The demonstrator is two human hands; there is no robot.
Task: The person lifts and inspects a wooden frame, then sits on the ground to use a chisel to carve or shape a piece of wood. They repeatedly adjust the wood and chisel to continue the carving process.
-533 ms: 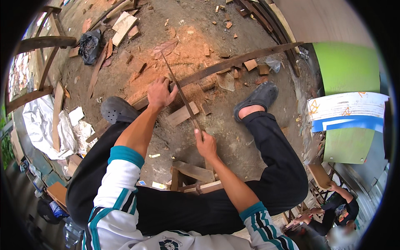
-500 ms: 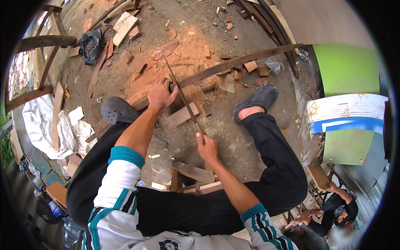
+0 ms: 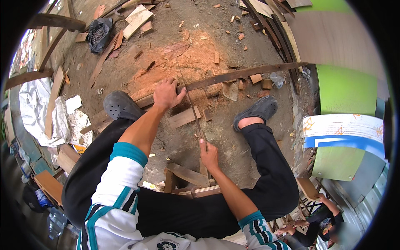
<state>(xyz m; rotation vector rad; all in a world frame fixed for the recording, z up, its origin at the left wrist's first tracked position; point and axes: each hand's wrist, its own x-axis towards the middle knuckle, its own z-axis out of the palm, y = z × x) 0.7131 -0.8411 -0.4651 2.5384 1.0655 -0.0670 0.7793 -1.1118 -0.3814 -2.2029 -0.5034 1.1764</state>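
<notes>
A long, dark wooden plank (image 3: 246, 74) runs slantwise across the ground, from beside my left foot up to the far right. My left hand (image 3: 167, 95) grips it near the middle, fingers over its far side. In my right hand (image 3: 209, 156) is the handle of a handsaw (image 3: 192, 109), the fingers wrapped around it. The narrow blade points away from me and crosses the plank just right of my left hand, seen nearly edge-on. How deep the blade sits in the wood I cannot tell.
Orange sawdust (image 3: 196, 50) and offcuts lie beyond the plank. One wood block (image 3: 184, 117) sits below the blade. My clogs (image 3: 121, 105) flank the work. A wooden frame (image 3: 187, 174) stands between my legs. Green panels (image 3: 348, 89) are at right; another person (image 3: 325, 223) sits at lower right.
The whole view has turned slightly. The saw blade now looks thinner and more upright, with my right hand a little nearer to me. My left hand stays on the plank.
</notes>
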